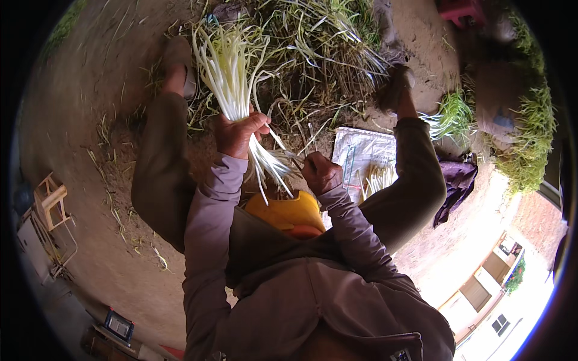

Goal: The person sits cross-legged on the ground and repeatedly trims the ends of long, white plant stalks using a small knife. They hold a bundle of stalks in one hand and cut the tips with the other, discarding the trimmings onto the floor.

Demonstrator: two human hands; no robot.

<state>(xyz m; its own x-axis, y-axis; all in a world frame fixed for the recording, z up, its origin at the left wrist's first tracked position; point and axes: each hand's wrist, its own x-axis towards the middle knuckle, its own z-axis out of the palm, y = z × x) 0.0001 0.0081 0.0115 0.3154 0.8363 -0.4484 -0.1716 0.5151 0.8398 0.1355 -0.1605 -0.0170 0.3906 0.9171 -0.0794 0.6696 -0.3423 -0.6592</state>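
Observation:
My left hand (pixel 239 133) grips a thick bunch of long allium stalks (pixel 230 76), white at the base with pale yellow-green leaves. The leafy ends point away from me, and the white root ends (pixel 271 160) fan out below my fist. Just right of those ends, my right hand (pixel 321 172) has its fingers curled around the tip of a thin stalk (pixel 277 137) that slants out of the bunch. What lies inside those fingers is partly hidden. Beneath the root ends, a yellow plastic object (pixel 284 210) shows between my thighs.
A heap of loose stalks and leaves (pixel 316 58) covers the ground between my feet. Cut white stalks (pixel 379 180) lie on a white plastic sack (pixel 352 149) by my right leg. Beyond are a green-topped bunch (pixel 454 115), dark purple cloth (pixel 456 185) and a pink stool (pixel 463 11). A wooden stool (pixel 49 201) is far left.

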